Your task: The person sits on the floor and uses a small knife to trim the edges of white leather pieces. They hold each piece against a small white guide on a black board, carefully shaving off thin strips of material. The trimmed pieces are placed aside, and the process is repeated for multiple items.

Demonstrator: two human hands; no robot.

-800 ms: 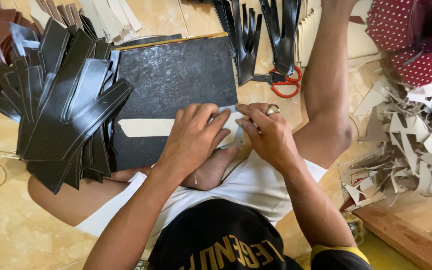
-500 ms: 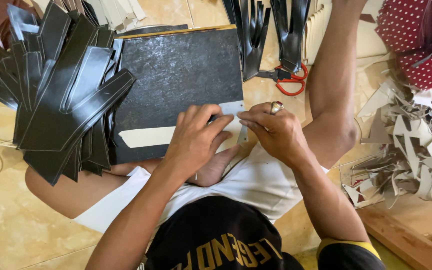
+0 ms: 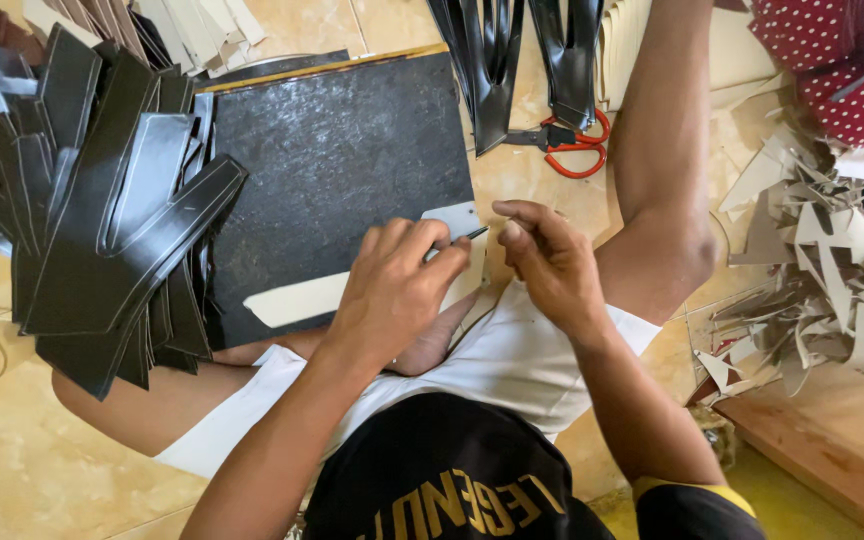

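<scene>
Cream cut strip [image 3: 352, 292] is lying along the near edge of the black work board [image 3: 337, 170], left hand [image 3: 392, 290] pressing and gripping its right end, right hand [image 3: 550, 262] hovering beside with fingers loosely curled, holding nothing, apparently aligning; next calls for steady pressure.

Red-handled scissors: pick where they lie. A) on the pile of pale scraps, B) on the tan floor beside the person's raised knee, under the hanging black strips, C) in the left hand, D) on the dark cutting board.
B: the red-handled scissors rest on the tan floor right of the dark board, beside the knee, their blades tucked under the black strips; neither hand touches them.
</scene>
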